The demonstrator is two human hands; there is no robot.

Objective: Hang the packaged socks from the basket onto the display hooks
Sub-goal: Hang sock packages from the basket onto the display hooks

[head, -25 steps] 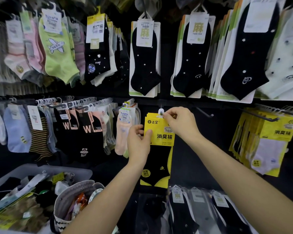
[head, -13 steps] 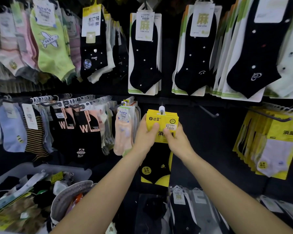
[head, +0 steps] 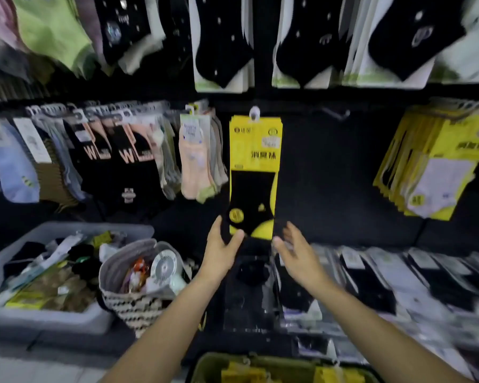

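Note:
A yellow pack of black socks [head: 255, 150] hangs from a display hook [head: 254, 113] at the centre of the dark wall. My left hand [head: 222, 251] holds the pack's lower left corner, thumb on the front and fingers along its edge. Just right of the pack's bottom, my right hand [head: 295, 251] hovers with fingers spread, holding nothing. A green basket [head: 205, 364] with more yellow packs inside shows at the bottom edge, below my arms.
An empty hook [head: 336, 115] juts out right of the hung pack. Yellow packs of white socks [head: 437, 164] hang further right. A grey bin [head: 67, 229] of loose socks and a woven bag [head: 130, 302] stand at the left. Flat bagged socks [head: 398, 280] lie lower right.
Both hands have slid down from the pack's top to its bottom. My right hand has let go of the pack. The view has tilted down and the basket has come into sight.

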